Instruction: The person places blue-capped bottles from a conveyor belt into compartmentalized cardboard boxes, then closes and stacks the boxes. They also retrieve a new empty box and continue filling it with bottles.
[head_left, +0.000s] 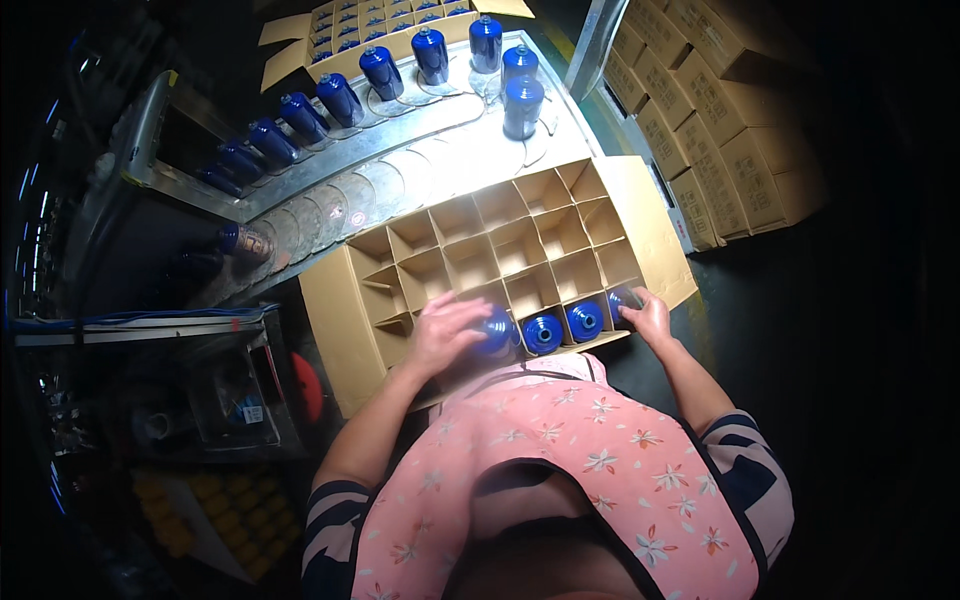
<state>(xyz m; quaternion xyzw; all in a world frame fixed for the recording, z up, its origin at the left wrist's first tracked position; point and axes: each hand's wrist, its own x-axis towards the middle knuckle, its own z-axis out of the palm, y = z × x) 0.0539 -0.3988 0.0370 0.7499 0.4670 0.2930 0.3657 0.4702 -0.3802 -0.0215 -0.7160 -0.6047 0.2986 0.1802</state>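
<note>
An open cardboard box (520, 250) with divider cells lies in front of me. My left hand (447, 335) is curled against a blue bottle (496, 326) in the near row of cells; hand and bottle are a little blurred. At the near right corner cell, my right hand (650, 317) grips another blue bottle (620, 303) from its right side. Between my hands, a blue bottle (543, 334) and one more blue bottle (585, 320) stand upright in adjoining cells, necks up. The visible cells farther back hold nothing.
Beyond the box, a curved plate conveyor (380, 185) carries several blue bottles (380, 72). Another divided carton (370, 30) with bottles sits behind it. Closed cartons (715, 150) are stacked at the right. A metal shelf (150, 330) stands at the left.
</note>
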